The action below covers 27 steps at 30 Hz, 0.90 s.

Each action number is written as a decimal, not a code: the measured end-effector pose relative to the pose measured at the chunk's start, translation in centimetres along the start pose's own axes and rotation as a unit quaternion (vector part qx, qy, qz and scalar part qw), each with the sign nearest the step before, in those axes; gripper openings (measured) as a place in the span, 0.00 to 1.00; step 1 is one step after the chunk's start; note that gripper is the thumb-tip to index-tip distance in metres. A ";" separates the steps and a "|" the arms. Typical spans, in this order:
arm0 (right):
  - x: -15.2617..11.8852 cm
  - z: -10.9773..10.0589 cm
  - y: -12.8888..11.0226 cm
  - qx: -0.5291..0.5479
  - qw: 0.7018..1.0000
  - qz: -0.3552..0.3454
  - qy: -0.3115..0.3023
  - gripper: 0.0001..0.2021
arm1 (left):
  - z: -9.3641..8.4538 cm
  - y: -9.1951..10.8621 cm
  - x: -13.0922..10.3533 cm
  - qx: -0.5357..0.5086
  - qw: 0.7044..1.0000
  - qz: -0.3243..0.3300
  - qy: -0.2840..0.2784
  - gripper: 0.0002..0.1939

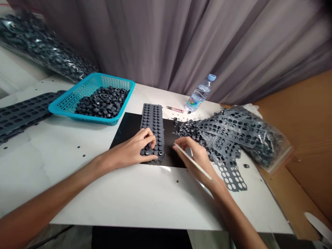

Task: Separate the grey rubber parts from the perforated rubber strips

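Note:
A dark grey rubber sheet (153, 119) with rows of round raised studs lies lengthwise on a black mat (127, 126). My left hand (137, 147) rests on its near part, fingers curled over the studs and thumb stretched along the near edge. Just to the right, over the mat, my right hand (194, 155) is closed around a thin pale stick-like tool (194, 162). That tool slants back towards the wrist; its exact kind I cannot make out. Loose dark rubber pieces (190, 128) are heaped beyond my right hand.
A turquoise basket (85, 119) of dark rings stands back left, beside punched sheets (15, 114) and a large filled bag (46, 45). Pink thread snips (175, 109) and a water bottle (199, 93) are at the back. Holed sheets (225, 131) and another bag (272, 148) lie right.

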State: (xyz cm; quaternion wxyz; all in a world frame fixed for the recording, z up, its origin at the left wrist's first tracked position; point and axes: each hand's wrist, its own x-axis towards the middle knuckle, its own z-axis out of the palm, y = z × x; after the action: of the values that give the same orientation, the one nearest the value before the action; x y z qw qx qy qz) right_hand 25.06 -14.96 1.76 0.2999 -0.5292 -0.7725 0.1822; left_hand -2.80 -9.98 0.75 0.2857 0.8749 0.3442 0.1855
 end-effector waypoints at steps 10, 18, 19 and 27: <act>0.2 1.3 -2.0 0.058 0.983 -0.121 -0.128 0.09 | 0.0 -0.2 0.3 -0.014 1.000 0.028 -0.001 0.11; 0.1 1.5 -2.6 -0.004 0.986 -0.127 -0.113 0.10 | 0.0 -0.2 0.3 -0.017 0.999 0.030 -0.006 0.12; 0.1 1.7 -2.6 -0.020 0.986 -0.129 -0.108 0.10 | 0.1 -0.2 0.3 -0.019 0.999 0.030 -0.006 0.12; -0.2 4.1 -1.3 -0.199 0.953 -0.221 -0.053 0.13 | 0.3 -0.3 0.4 -0.031 0.999 0.033 0.003 0.12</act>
State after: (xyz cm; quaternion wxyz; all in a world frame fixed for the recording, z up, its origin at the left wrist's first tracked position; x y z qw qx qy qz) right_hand 21.49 -15.44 -0.62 0.1797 -0.3839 -0.9055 -0.0183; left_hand -2.53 -9.68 0.39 0.3057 0.8759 0.3098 0.2083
